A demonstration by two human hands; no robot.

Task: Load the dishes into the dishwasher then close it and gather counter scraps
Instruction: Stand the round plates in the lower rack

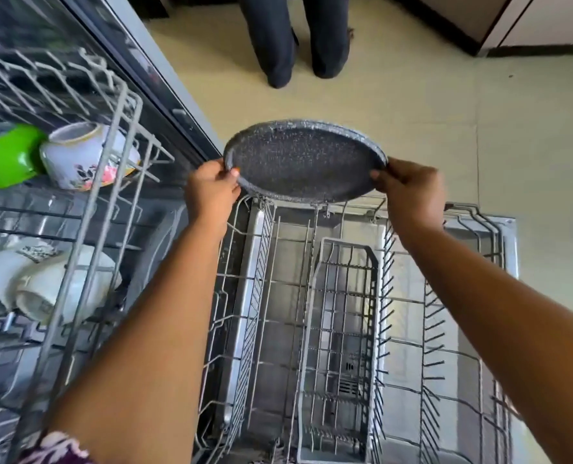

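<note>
Nearest, lower rack [311,413] pulled out, cutlery basket [342,329] in its middle, tines along the right. Above its far edge, speckled grey pan [303,164], held level. Left hand [211,190] pinching the left rim, thumb on top; right hand [409,189] curled round the right rim. Probably stiff and fairly weighty, coating possibly slick, so best gripped at both rims. Off left, upper rack [87,202] with green bowl [5,155] and floral cup [77,155].

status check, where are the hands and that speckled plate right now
Left hand and right hand each grip the speckled plate by its rim. Plate above the lower rack, not yet slotted. Cutlery basket sits mid-rack.
</note>
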